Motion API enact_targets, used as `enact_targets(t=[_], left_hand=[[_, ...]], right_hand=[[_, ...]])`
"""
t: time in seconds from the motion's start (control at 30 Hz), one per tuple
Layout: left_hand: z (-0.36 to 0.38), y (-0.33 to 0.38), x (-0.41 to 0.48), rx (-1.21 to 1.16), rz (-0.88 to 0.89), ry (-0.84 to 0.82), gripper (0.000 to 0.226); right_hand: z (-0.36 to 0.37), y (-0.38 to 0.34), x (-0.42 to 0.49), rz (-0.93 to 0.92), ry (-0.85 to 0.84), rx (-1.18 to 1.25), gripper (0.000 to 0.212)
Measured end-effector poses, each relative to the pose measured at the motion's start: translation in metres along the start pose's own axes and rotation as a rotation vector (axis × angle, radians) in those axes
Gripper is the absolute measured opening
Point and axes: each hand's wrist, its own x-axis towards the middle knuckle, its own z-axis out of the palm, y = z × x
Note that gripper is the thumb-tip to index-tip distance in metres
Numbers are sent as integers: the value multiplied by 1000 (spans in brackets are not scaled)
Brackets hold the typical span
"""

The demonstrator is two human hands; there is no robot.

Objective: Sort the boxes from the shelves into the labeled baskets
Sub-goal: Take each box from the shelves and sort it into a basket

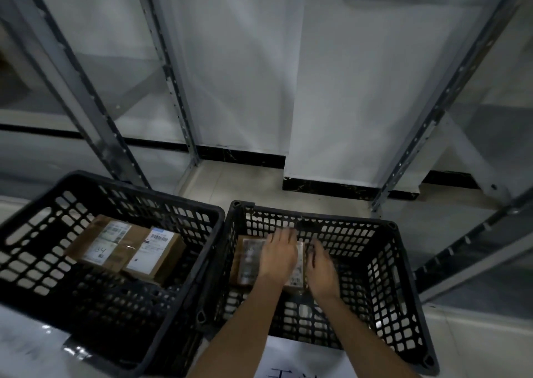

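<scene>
Two black plastic baskets stand side by side on the floor. The left basket (95, 193) holds two brown cardboard boxes (115, 247) with white labels. Inside the right basket (403, 276) lies a brown box (248, 259) with a taped label on top. My left hand (278, 258) rests flat on top of that box, fingers spread. My right hand (321, 268) is at the box's right edge, fingers pointing down along its side. Both forearms reach down into the right basket. Much of the box is hidden under my hands.
Grey metal shelf uprights (170, 74) rise behind the baskets, another upright (438, 112) at the right. A white wall with a black skirting (245, 154) runs behind. A white paper label (291, 363) hangs on the right basket's near wall.
</scene>
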Motion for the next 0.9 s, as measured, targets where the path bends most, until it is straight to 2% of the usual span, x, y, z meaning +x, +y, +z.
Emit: enact_targets(t=[0.07, 0.13, 0.3, 0.47, 0.67, 0.9], left_hand=[[-41, -1, -7, 31, 72, 219, 61], [-101, -4, -10, 46, 70, 338, 65], [-291, -18, -13, 108, -11, 436, 69], [-479, -31, -29, 104, -87, 515, 68], [-698, -59, -71, 157, -220, 592, 70], [-896, -116, -140, 234, -404, 689, 69]], right_hand=[[-36, -29, -10, -180, 136, -259, 56], [-83, -76, -16, -298, 172, -352, 63], [-209, -223, -28, -450, 267, -447, 61], [-330, -371, -50, -520, 305, -463, 62], [-465, -560, -89, -670, 347, -375, 59], [-558, -770, -141, -924, 342, -313, 58]])
